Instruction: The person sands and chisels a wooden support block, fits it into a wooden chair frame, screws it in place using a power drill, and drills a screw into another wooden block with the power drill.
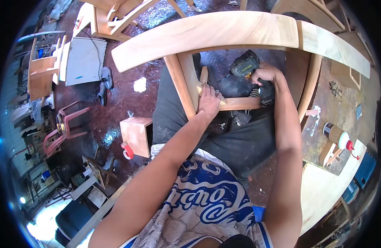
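While the right hand [264, 75] clenches the drill [244, 65] near the left hand [209, 101], whose grip I cannot tell, a slip risks injury.

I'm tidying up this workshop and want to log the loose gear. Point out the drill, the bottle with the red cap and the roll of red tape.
Drill [245, 64], head view: motor housing.
Bottle [334, 132], head view: middle of its body.
Roll of red tape [130, 150], head view: red surface.
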Demonstrator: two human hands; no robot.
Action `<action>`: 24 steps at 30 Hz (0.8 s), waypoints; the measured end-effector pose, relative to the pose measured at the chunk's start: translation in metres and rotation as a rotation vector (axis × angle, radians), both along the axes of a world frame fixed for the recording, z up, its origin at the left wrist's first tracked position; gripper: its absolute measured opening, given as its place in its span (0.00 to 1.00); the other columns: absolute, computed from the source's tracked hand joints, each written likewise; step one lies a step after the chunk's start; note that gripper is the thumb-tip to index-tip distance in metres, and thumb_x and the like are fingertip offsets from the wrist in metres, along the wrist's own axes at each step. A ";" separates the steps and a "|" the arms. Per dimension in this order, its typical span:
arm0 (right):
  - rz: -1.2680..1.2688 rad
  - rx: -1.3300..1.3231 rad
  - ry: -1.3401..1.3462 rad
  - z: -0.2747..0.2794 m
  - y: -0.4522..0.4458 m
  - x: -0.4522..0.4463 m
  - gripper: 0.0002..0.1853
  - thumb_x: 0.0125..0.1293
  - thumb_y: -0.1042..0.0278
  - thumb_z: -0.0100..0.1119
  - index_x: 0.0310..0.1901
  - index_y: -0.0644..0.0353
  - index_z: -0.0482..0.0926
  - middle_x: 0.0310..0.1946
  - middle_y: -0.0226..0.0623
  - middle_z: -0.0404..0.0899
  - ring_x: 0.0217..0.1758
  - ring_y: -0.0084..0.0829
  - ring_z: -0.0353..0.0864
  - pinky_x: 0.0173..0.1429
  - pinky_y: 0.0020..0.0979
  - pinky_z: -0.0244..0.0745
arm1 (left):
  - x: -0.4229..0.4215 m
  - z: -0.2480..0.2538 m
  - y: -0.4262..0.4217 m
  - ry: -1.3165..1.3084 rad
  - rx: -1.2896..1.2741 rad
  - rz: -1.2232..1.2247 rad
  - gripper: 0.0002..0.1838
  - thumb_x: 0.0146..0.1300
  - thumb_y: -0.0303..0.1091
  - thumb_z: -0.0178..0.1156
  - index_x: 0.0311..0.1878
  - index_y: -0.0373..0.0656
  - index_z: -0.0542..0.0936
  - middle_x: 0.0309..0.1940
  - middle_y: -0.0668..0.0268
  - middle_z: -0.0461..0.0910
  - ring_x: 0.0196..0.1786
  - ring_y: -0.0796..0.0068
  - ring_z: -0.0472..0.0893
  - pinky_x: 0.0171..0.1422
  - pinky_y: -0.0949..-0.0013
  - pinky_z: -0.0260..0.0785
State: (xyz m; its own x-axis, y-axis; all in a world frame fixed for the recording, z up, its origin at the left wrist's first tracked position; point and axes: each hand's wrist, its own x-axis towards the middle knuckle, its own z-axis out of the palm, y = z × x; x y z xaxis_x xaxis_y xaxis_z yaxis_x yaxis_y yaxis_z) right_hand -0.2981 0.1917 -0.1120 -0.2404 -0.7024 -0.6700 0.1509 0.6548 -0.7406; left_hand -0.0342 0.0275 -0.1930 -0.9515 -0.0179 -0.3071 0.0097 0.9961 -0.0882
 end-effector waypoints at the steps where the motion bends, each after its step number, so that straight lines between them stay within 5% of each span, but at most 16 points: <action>1: 0.005 -0.009 0.004 0.003 -0.003 0.000 0.07 0.42 0.75 0.66 0.27 0.65 0.85 0.19 0.35 0.82 0.23 0.28 0.81 0.25 0.34 0.71 | 0.000 0.000 -0.001 0.004 -0.009 0.005 0.18 0.63 0.37 0.60 0.56 0.46 0.83 0.63 0.45 0.77 0.71 0.41 0.70 0.83 0.40 0.48; 5: 0.083 0.087 0.105 0.007 -0.015 0.010 0.08 0.46 0.72 0.67 0.30 0.64 0.85 0.22 0.36 0.84 0.24 0.27 0.80 0.32 0.31 0.71 | 0.004 -0.005 0.001 -0.007 -0.015 -0.004 0.18 0.66 0.37 0.58 0.58 0.47 0.83 0.65 0.44 0.76 0.73 0.41 0.69 0.83 0.41 0.48; 14: -0.200 0.151 -0.380 -0.032 -0.016 0.024 0.12 0.64 0.62 0.70 0.42 0.62 0.84 0.21 0.34 0.77 0.18 0.26 0.74 0.25 0.30 0.71 | 0.003 -0.007 0.001 -0.014 -0.018 0.002 0.18 0.69 0.37 0.55 0.59 0.47 0.82 0.67 0.44 0.75 0.75 0.44 0.69 0.83 0.45 0.50; 24: -0.160 0.100 -0.466 -0.047 -0.018 0.023 0.13 0.66 0.60 0.70 0.42 0.61 0.84 0.20 0.32 0.77 0.16 0.25 0.73 0.23 0.29 0.71 | 0.002 -0.011 0.001 0.006 -0.043 -0.011 0.16 0.69 0.37 0.55 0.57 0.46 0.82 0.65 0.43 0.76 0.72 0.45 0.71 0.81 0.46 0.54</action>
State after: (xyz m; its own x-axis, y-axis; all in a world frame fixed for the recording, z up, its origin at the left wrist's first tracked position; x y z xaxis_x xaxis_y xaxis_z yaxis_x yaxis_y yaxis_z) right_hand -0.2752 0.1734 -0.1590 0.0009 -0.6077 -0.7942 0.5549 0.6610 -0.5052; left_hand -0.0323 0.0284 -0.2038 -0.9535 -0.0209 -0.3006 0.0196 0.9912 -0.1312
